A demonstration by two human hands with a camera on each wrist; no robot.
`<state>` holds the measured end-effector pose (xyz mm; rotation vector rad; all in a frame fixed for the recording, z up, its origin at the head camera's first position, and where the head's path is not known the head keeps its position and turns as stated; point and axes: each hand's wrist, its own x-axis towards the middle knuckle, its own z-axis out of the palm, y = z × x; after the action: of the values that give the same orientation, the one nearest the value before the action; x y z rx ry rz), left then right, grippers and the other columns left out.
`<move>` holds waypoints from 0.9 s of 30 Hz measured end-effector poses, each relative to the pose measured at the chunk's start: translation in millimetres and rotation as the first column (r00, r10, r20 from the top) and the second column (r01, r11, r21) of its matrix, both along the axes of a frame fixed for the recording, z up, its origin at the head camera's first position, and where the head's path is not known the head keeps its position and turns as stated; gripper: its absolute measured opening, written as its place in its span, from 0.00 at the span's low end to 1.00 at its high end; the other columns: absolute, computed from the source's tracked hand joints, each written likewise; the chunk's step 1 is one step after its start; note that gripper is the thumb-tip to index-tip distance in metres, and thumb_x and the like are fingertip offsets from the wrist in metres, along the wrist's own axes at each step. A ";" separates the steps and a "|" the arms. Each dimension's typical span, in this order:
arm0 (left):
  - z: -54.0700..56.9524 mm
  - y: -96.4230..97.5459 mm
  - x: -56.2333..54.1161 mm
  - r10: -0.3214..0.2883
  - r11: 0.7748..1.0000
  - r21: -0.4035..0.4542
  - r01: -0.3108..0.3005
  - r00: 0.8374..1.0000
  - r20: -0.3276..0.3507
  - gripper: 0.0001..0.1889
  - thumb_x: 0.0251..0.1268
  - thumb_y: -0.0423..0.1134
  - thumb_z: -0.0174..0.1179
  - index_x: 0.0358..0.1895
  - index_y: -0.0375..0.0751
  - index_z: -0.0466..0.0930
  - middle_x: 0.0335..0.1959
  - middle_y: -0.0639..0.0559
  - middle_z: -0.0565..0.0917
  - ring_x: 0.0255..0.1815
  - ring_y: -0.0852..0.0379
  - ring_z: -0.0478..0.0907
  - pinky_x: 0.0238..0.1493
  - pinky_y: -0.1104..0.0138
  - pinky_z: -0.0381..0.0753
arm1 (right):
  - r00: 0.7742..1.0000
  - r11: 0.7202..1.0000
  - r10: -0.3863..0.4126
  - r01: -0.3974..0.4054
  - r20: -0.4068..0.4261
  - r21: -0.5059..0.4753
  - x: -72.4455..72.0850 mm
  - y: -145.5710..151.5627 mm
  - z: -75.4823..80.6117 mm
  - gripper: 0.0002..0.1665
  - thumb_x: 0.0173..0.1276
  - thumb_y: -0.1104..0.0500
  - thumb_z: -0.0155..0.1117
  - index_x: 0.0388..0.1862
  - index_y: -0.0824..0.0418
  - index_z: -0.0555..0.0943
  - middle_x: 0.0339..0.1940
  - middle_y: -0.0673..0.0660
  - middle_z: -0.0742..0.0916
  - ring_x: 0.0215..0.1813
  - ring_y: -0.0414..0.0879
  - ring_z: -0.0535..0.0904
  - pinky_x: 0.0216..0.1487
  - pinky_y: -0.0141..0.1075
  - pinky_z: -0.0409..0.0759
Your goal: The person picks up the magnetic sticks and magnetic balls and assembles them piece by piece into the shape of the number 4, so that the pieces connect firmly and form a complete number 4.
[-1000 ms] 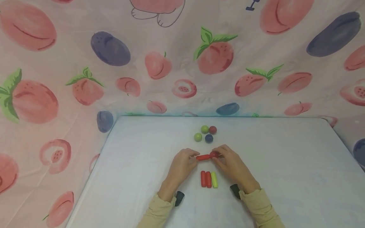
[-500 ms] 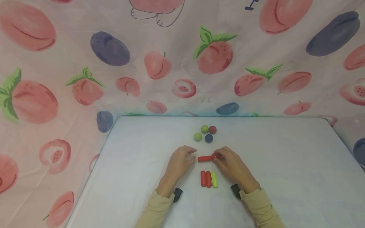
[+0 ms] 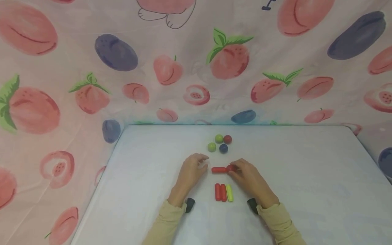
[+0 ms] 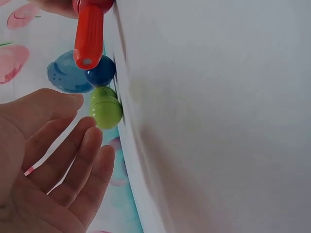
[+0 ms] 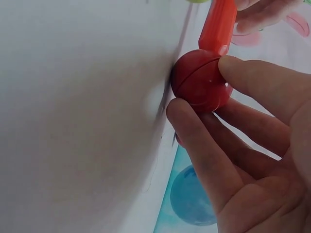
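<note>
My right hand (image 3: 248, 175) pinches a glossy red ball (image 5: 200, 80) between thumb and fingers. A red faceted rod (image 3: 219, 169) is joined end-on to that ball and points left. In the left wrist view the free end of the rod (image 4: 88, 46) shows a small pale spot. To the left of it my left hand (image 3: 190, 172) holds nothing, its fingers relaxed and apart from the rod. Nearer the body, two red rods (image 3: 220, 192) and a yellow rod (image 3: 229, 193) lie side by side on the white table (image 3: 147, 190).
Beyond the hands sits a loose group of balls: two green balls (image 3: 212, 147), a dark blue ball (image 3: 223, 148) and a red ball (image 3: 227, 139). A fruit-patterned cloth (image 3: 171, 41) hangs behind the table's far edge and along its left side.
My left hand has let go of the rod's end and moved away to the left. My right hand still holds the ball, and the joined rod has turned slightly to lie level.
</note>
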<state>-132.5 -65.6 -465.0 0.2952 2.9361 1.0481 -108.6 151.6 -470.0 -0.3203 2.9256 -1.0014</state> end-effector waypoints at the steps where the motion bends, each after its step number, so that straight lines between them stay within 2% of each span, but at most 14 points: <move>1: -0.2 0.0 -1.5 0.001 1.000 0.004 -0.001 1.000 -0.005 0.14 0.60 0.39 0.62 0.51 0.49 0.81 0.45 0.53 0.83 0.46 0.57 0.78 0.50 0.64 0.79 | 1.000 1.000 0.002 -0.002 -0.002 -0.004 0.1 -0.2 0.1 0.17 0.59 0.57 0.70 0.46 0.58 0.81 0.39 0.50 0.83 0.44 0.44 0.80 0.50 0.42 0.81; 9: -2.3 -0.1 -13.4 0.010 1.000 0.024 -0.008 0.998 -0.064 0.15 0.58 0.37 0.63 0.49 0.47 0.80 0.45 0.52 0.83 0.45 0.56 0.80 0.47 0.64 0.79 | 1.000 1.000 0.010 -0.010 -0.025 -0.009 1.6 -0.8 0.4 0.16 0.58 0.57 0.70 0.46 0.58 0.81 0.39 0.50 0.84 0.44 0.44 0.80 0.49 0.41 0.82; 17: -1.9 2.0 -20.9 0.030 0.999 0.046 -0.029 0.999 -0.020 0.18 0.60 0.39 0.63 0.54 0.49 0.77 0.50 0.51 0.80 0.49 0.55 0.78 0.50 0.63 0.80 | 1.000 1.000 0.009 -0.009 -0.006 -0.022 1.2 0.0 1.0 0.16 0.58 0.58 0.70 0.46 0.58 0.81 0.39 0.50 0.83 0.44 0.44 0.80 0.50 0.42 0.81; 23: -4.4 4.8 -29.2 0.031 0.998 0.050 -0.028 0.998 -0.055 0.19 0.59 0.39 0.63 0.55 0.47 0.77 0.50 0.49 0.80 0.48 0.54 0.79 0.49 0.63 0.79 | 1.000 1.000 0.010 -0.009 0.008 -0.011 1.5 0.3 1.8 0.17 0.58 0.58 0.70 0.46 0.58 0.81 0.39 0.50 0.83 0.43 0.43 0.80 0.50 0.41 0.81; 27: -5.3 7.5 -33.3 0.038 0.998 0.055 -0.035 0.998 -0.052 0.19 0.59 0.40 0.63 0.55 0.47 0.77 0.49 0.49 0.81 0.48 0.55 0.79 0.49 0.63 0.79 | 1.000 1.000 -0.004 0.004 0.026 -0.002 2.5 -0.5 3.4 0.17 0.58 0.57 0.70 0.46 0.58 0.81 0.38 0.49 0.83 0.41 0.42 0.79 0.48 0.40 0.82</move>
<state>-165.8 -58.1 -470.3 0.2757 2.9740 1.1439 -106.1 151.2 -466.6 -0.2990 2.9035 -1.0014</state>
